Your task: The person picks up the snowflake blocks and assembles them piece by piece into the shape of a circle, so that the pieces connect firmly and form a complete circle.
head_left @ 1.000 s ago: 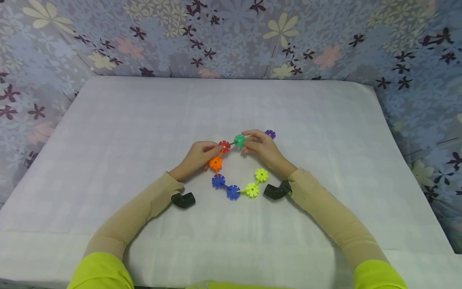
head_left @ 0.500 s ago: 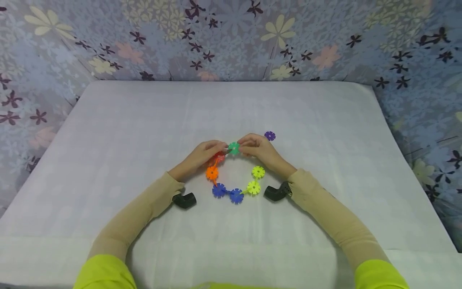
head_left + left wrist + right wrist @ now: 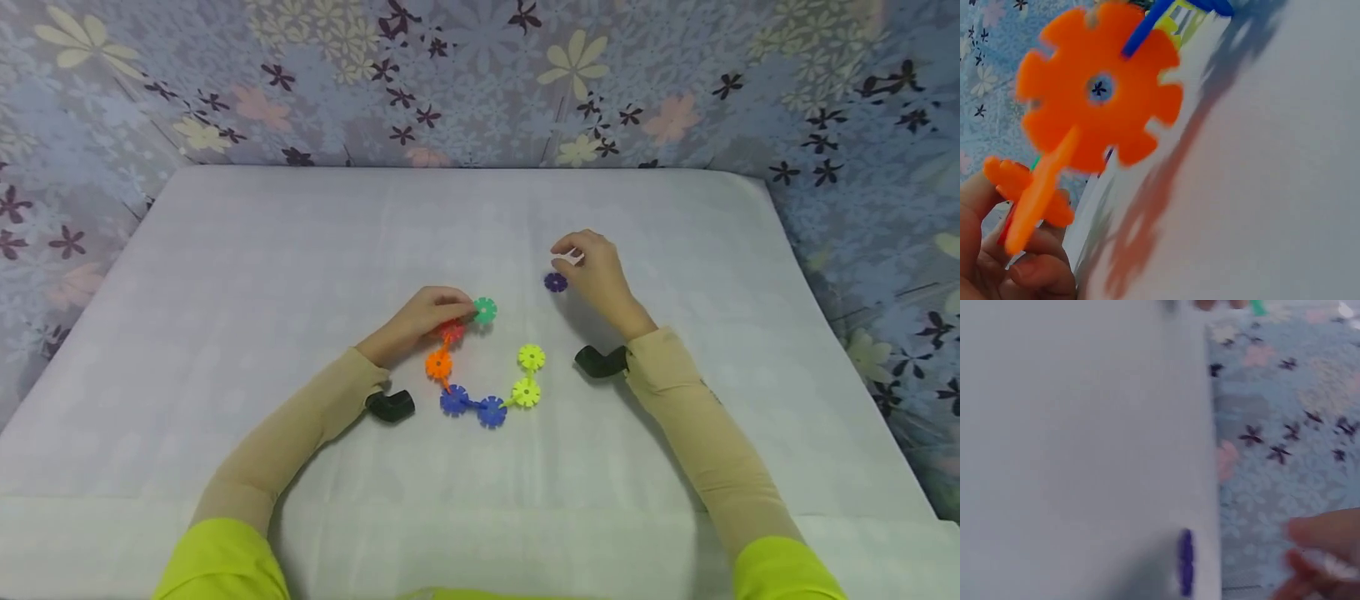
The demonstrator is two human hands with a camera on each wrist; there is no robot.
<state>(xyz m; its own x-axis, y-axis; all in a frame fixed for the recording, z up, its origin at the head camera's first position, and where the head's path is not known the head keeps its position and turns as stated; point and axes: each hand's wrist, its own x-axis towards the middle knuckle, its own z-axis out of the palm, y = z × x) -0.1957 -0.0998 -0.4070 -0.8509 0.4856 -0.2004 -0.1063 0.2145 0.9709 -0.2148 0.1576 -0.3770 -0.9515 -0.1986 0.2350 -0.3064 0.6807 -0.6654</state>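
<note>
My left hand pinches a chain of notched plastic snowflake discs near its upper end, where a red disc is partly covered by the fingers. A green disc sticks out past the fingertips. Down the chain come an orange disc, blue discs and yellow discs, forming a ring with a gap at the upper right. Up close, the left wrist view shows one orange disc slotted to another. My right hand, fingers apart and bent, hovers beside a loose purple disc and holds nothing.
A white cloth covers the table. Flower-patterned fabric rises behind it and at both sides. Dark wrist-mounted pieces hang under both sleeves, close to the tabletop.
The right hand has let go of the green disc and moved up and right to the purple disc. The left hand stays on the chain, which has shifted slightly down.
</note>
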